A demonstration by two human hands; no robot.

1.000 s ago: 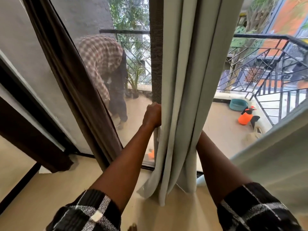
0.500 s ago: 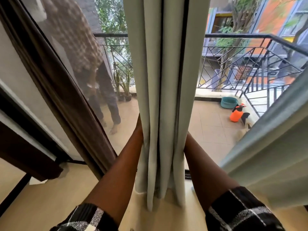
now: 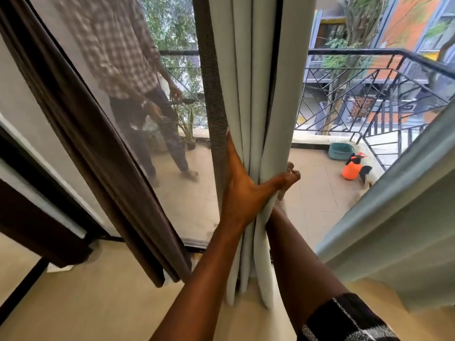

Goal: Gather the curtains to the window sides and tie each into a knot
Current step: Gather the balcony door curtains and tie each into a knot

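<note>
Straight ahead at the window, pale grey-green curtain (image 3: 256, 99) bunched into a narrow column of vertical folds, hanging down to the cream floor (image 3: 93, 306). Left hand (image 3: 242, 188) wrapped round the bundle from its left side, thumb stretched across the front of the folds, fingers reaching upward along the left edge, clamped on the fabric. Right hand (image 3: 286, 178) mostly hidden behind the bundle; only fingertips showing past its right edge, touching the left thumb, seemingly closed on the same folds from behind, though grip not fully visible. Right forearm rising from a black-and-white checked sleeve (image 3: 344, 321). To the left, dark brown curtain (image 3: 103, 153) hanging slanted, well apart from the gathered one. At far right, second pale curtain panel (image 3: 398, 217) sweeping diagonally across the corner. Beyond the mesh screen (image 3: 187, 198), on the balcony, another person in a plaid shirt (image 3: 115, 50) standing beside potted plants (image 3: 188, 124). Out on the balcony tiles near the black railing (image 3: 369, 89), teal basin (image 3: 341, 150), contents not discernible, and just beside it an orange spray bottle (image 3: 350, 169), upright, fill level impossible to tell.
</note>
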